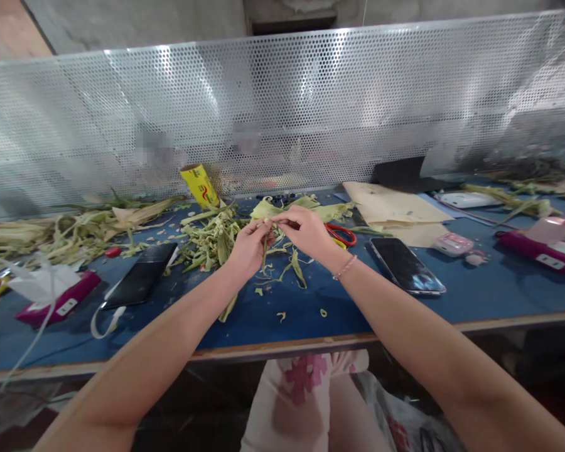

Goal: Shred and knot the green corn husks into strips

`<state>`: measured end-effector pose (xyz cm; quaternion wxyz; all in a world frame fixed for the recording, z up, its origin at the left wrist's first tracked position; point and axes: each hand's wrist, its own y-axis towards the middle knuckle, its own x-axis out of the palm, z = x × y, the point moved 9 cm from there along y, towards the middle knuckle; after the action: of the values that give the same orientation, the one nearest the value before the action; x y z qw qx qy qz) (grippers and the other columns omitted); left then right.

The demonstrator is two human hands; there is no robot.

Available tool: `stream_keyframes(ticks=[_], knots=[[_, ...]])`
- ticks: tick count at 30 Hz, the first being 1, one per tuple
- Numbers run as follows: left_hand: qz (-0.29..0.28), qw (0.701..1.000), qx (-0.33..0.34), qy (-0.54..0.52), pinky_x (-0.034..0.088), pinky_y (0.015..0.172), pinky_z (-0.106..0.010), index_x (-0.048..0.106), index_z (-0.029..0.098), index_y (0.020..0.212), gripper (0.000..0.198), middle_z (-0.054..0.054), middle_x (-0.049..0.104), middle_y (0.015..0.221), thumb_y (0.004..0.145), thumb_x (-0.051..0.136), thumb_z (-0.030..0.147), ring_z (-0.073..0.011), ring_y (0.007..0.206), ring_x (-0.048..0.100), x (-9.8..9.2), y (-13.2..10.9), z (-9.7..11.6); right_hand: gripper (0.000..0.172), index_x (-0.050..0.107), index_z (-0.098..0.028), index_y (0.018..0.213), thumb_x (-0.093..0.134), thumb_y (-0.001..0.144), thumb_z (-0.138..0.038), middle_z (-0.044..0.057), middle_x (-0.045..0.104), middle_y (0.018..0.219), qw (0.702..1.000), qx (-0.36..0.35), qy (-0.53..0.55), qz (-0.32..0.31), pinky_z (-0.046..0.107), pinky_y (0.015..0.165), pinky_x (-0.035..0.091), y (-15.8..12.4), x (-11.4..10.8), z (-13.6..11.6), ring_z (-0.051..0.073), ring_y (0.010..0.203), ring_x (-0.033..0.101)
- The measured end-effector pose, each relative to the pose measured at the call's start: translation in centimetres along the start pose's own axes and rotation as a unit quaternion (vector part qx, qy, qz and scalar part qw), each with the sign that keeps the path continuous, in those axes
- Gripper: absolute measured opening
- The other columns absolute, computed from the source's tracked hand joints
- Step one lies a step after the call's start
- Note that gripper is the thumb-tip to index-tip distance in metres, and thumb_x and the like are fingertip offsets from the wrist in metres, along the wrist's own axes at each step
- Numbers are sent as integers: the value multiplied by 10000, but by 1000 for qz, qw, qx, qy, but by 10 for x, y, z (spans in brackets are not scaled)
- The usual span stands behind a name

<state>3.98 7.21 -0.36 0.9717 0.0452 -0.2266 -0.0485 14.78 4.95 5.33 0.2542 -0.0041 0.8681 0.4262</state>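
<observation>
My left hand (252,245) and my right hand (307,231) meet above the middle of the blue table, fingers pinched close together. Between them is a pale green, wilted leaf (265,208), which sticks up behind the fingertips. Just left of my left hand lies a heap of similar wilted stems and leaves (211,238). Loose scraps, among them a curled leaf (298,270), lie below the hands. Red-handled scissors (343,235) rest beside my right wrist, partly covered by it.
A black phone (407,267) lies to the right, a dark power bank (144,276) with a white cable to the left. Purple-based tissue holders (59,298) stand at both sides. A yellow box (200,186) leans near the perforated metal screen (282,107); brown paper (395,207) lies back right.
</observation>
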Motion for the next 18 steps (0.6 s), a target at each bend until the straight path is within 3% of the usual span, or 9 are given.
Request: stream_keyframes(ticks=[12, 18], knots=[[-39, 998, 17, 52, 370, 513, -195, 603, 144, 622, 200, 40, 487, 539, 532, 737, 263, -51, 519, 435, 4, 2, 0, 306, 650, -205, 917, 483, 700, -68, 15, 570, 707, 998, 5, -20, -52, 262, 649, 414, 1, 7, 5, 119, 664, 508], [-60, 992, 52, 99, 349, 513, -214, 607, 144, 611, 185, 29, 513, 557, 548, 729, 268, -61, 513, 435, 10, 0, 7, 316, 617, -182, 962, 462, 702, -89, 6, 569, 687, 994, 22, -22, -103, 243, 593, 399, 0, 7, 5, 97, 568, 473]])
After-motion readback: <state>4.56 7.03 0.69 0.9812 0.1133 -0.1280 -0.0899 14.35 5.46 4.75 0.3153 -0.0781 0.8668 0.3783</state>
